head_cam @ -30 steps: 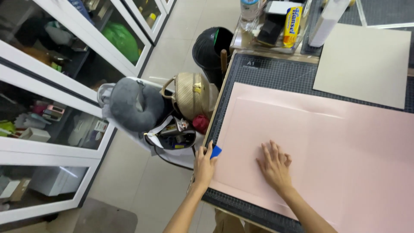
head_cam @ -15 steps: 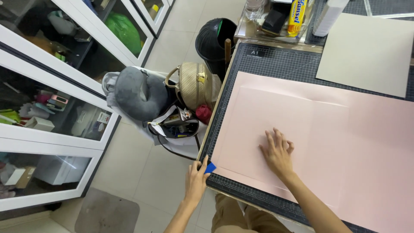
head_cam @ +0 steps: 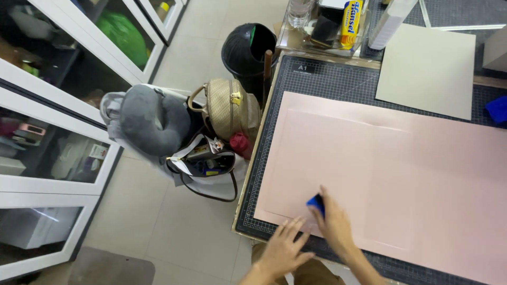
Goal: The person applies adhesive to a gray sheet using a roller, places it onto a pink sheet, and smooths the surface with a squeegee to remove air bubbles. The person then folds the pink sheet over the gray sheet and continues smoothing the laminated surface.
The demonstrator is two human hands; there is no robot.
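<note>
A large pale pink sheet lies flat on a dark gridded cutting mat. My right hand rests on the sheet's near left corner, its fingers closed on a small blue scraper pressed against the sheet. Just left of it, my left hand lies with fingers spread at the sheet's near edge, over the mat border, and holds nothing.
A grey board lies at the mat's far side. A clear tray with a bottle and a yellow pack stands behind it. On the floor to the left are a black bin, a tan backpack, a grey bag and glass-door cabinets.
The blue scraper was in my left hand at the sheet's left edge; now my right hand has it on the sheet. My left hand has moved in beside it, fingers apart.
</note>
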